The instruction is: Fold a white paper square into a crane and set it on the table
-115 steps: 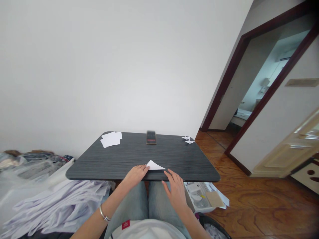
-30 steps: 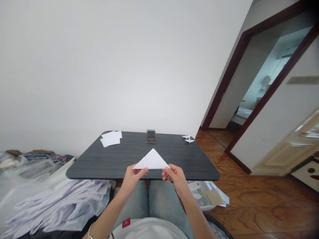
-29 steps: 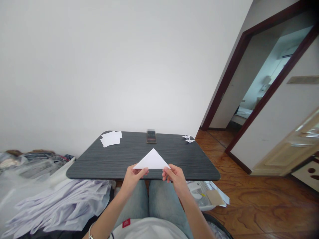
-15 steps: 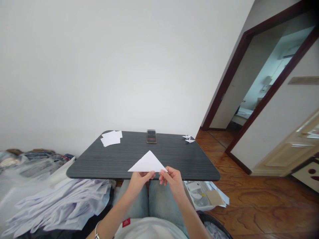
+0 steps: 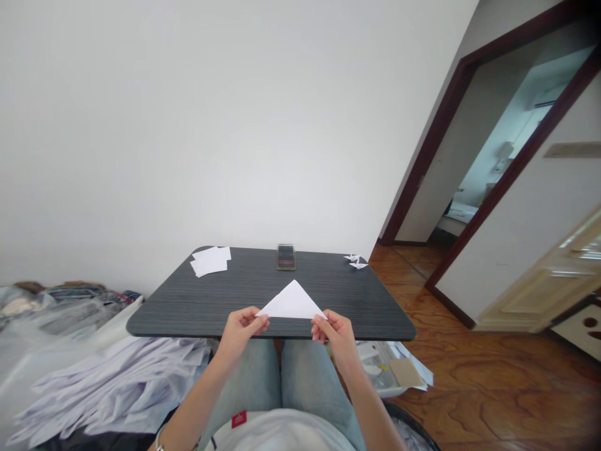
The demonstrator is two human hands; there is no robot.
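Note:
I hold a white paper folded into a triangle (image 5: 292, 302) just above the near edge of the dark grey table (image 5: 235, 294), its point aimed away from me. My left hand (image 5: 239, 329) pinches the triangle's left corner. My right hand (image 5: 334, 332) pinches its right corner. Both hands are closed on the paper, over my lap in light blue jeans.
At the table's far edge lie a small stack of white paper sheets (image 5: 210, 261), a phone (image 5: 285, 257) and small folded paper figures (image 5: 355, 261). White crumpled fabric (image 5: 117, 382) is piled at the left. A box of items (image 5: 389, 371) sits on the wooden floor at the right.
The triangle lay flat on the table under my fingers 3.8 s ago; it is now lifted. In the last half second my hands slid apart from its base middle to its two corners.

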